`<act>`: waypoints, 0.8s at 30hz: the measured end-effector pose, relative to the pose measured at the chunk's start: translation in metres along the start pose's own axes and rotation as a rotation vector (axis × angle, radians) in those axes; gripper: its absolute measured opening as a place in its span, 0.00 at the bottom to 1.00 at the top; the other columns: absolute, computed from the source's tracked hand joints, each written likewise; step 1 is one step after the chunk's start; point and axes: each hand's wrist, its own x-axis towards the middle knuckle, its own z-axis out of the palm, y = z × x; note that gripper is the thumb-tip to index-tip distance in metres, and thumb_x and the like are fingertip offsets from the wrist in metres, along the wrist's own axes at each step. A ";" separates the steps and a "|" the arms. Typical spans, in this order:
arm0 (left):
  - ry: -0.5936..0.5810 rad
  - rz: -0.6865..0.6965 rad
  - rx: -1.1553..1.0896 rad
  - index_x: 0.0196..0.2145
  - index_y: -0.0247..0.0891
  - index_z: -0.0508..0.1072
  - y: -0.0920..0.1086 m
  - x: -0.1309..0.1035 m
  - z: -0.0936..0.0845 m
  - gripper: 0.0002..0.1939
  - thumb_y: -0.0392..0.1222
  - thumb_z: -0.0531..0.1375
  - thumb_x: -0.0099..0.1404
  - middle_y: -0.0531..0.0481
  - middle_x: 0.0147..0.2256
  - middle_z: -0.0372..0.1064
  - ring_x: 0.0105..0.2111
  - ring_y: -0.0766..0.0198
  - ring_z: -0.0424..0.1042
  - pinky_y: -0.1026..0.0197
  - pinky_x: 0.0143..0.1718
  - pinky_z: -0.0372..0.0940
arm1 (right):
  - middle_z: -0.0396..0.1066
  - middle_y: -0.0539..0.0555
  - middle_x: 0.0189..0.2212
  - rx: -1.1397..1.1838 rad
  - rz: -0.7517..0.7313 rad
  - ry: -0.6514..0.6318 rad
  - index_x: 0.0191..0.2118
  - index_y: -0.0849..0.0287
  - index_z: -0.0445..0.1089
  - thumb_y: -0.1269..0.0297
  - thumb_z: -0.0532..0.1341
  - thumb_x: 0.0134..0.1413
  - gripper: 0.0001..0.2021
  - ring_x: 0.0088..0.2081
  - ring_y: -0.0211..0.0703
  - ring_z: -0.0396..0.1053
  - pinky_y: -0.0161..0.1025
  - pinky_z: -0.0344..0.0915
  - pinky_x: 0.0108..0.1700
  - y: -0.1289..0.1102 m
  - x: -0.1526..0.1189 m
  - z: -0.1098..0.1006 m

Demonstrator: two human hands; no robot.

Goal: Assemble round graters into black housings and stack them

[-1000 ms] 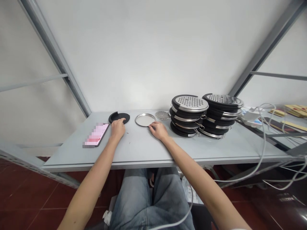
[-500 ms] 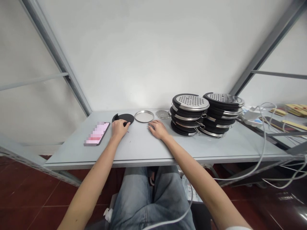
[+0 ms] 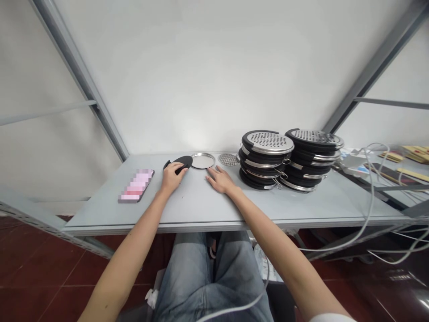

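My left hand (image 3: pixel 172 177) grips the near edge of a black round disc (image 3: pixel 183 161) with a raised lip, which is tilted up off the table. Just right of the disc lies a shallow round metal dish (image 3: pixel 202 160). My right hand (image 3: pixel 220 180) rests on the table with fingers apart, below the dish and holding nothing. Behind it, a perforated round metal plate (image 3: pixel 228 159) lies flat. Further right stand two stacks of black-rimmed round pieces with perforated metal tops, the nearer stack (image 3: pixel 267 141) and the farther stack (image 3: pixel 314 137).
A phone (image 3: pixel 136 187) with a blurred screen lies at the left of the grey table (image 3: pixel 201 208). White cables (image 3: pixel 371 192) hang over the right side. Yellow pieces (image 3: pixel 415 154) lie on the neighbouring surface. Metal shelf posts (image 3: pixel 80 76) frame the table.
My left hand has lifted and tilted the black disc and moved it slightly right, close to the metal dish. My right hand has spread its fingers a little, staying in place.
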 end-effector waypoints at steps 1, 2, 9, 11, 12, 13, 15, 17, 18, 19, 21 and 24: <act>-0.013 0.026 -0.027 0.35 0.37 0.78 0.004 -0.001 0.000 0.08 0.43 0.61 0.62 0.46 0.40 0.76 0.42 0.58 0.74 0.53 0.50 0.67 | 0.56 0.59 0.64 -0.008 0.014 -0.006 0.64 0.60 0.56 0.52 0.49 0.65 0.27 0.66 0.60 0.47 0.52 0.48 0.63 0.000 0.000 0.000; -0.020 0.051 -0.049 0.35 0.38 0.78 0.007 -0.002 0.000 0.08 0.43 0.61 0.62 0.46 0.39 0.76 0.41 0.58 0.74 0.53 0.49 0.68 | 0.55 0.60 0.65 -0.021 0.026 -0.003 0.65 0.60 0.56 0.51 0.49 0.65 0.28 0.66 0.60 0.47 0.52 0.47 0.63 -0.001 0.000 -0.001; -0.001 0.179 -0.126 0.34 0.37 0.78 0.021 -0.008 0.001 0.07 0.43 0.62 0.63 0.45 0.39 0.76 0.39 0.59 0.76 0.54 0.45 0.70 | 0.67 0.61 0.54 -0.090 0.079 0.124 0.49 0.60 0.71 0.54 0.46 0.67 0.22 0.58 0.51 0.60 0.43 0.53 0.59 -0.004 -0.002 -0.005; -0.053 0.234 -0.154 0.35 0.37 0.77 0.025 -0.011 0.002 0.07 0.43 0.63 0.63 0.45 0.39 0.76 0.39 0.59 0.76 0.54 0.46 0.70 | 0.68 0.60 0.53 -0.074 0.107 0.147 0.49 0.60 0.71 0.55 0.46 0.67 0.21 0.56 0.50 0.61 0.41 0.54 0.58 -0.004 -0.002 -0.006; -0.090 0.261 -0.167 0.35 0.37 0.77 0.027 -0.013 0.002 0.07 0.43 0.63 0.63 0.45 0.39 0.76 0.40 0.59 0.76 0.54 0.46 0.70 | 0.68 0.60 0.53 -0.066 0.123 0.155 0.50 0.60 0.71 0.56 0.45 0.67 0.21 0.56 0.50 0.61 0.41 0.55 0.57 -0.004 -0.002 -0.006; -0.128 0.287 -0.181 0.36 0.37 0.77 0.029 -0.014 0.003 0.07 0.43 0.63 0.63 0.45 0.40 0.76 0.40 0.59 0.76 0.54 0.46 0.71 | 0.68 0.59 0.53 -0.061 0.143 0.162 0.50 0.60 0.70 0.58 0.45 0.67 0.21 0.55 0.49 0.62 0.41 0.55 0.57 -0.004 -0.002 -0.006; -0.190 0.330 -0.211 0.36 0.37 0.77 0.035 -0.016 0.004 0.07 0.43 0.63 0.62 0.45 0.40 0.76 0.40 0.59 0.76 0.55 0.45 0.71 | 0.69 0.60 0.52 -0.062 0.193 0.171 0.51 0.61 0.70 0.63 0.46 0.65 0.19 0.55 0.50 0.62 0.41 0.57 0.56 -0.003 -0.003 -0.006; -0.231 0.352 -0.240 0.37 0.37 0.77 0.040 -0.017 0.004 0.07 0.42 0.63 0.62 0.45 0.39 0.76 0.40 0.59 0.76 0.56 0.45 0.71 | 0.69 0.61 0.52 -0.078 0.228 0.175 0.52 0.62 0.69 0.66 0.49 0.61 0.18 0.54 0.52 0.63 0.42 0.58 0.54 -0.002 -0.003 -0.006; -0.245 0.352 -0.252 0.37 0.37 0.77 0.043 -0.018 0.004 0.07 0.42 0.63 0.62 0.45 0.39 0.76 0.40 0.59 0.76 0.56 0.45 0.71 | 0.69 0.61 0.51 -0.086 0.237 0.174 0.52 0.63 0.69 0.67 0.50 0.60 0.18 0.53 0.53 0.63 0.42 0.58 0.54 -0.002 -0.003 -0.006; -0.258 0.349 -0.262 0.37 0.37 0.77 0.045 -0.018 0.003 0.07 0.42 0.63 0.63 0.44 0.39 0.76 0.40 0.59 0.76 0.56 0.45 0.71 | 0.70 0.62 0.51 -0.092 0.239 0.173 0.51 0.63 0.69 0.68 0.51 0.59 0.18 0.53 0.53 0.64 0.43 0.59 0.53 -0.002 -0.004 -0.006; -0.280 0.346 -0.273 0.37 0.37 0.77 0.048 -0.019 0.002 0.07 0.42 0.63 0.63 0.44 0.38 0.76 0.39 0.59 0.76 0.56 0.44 0.71 | 0.70 0.62 0.51 -0.093 0.240 0.173 0.51 0.63 0.70 0.68 0.51 0.58 0.18 0.52 0.54 0.65 0.43 0.59 0.53 -0.002 -0.004 -0.006; -0.298 0.370 -0.269 0.37 0.37 0.77 0.051 -0.022 -0.001 0.08 0.42 0.63 0.63 0.44 0.38 0.76 0.38 0.60 0.76 0.56 0.43 0.71 | 0.70 0.62 0.50 -0.085 0.252 0.181 0.51 0.64 0.70 0.68 0.50 0.59 0.18 0.52 0.53 0.65 0.42 0.59 0.53 -0.003 -0.004 -0.006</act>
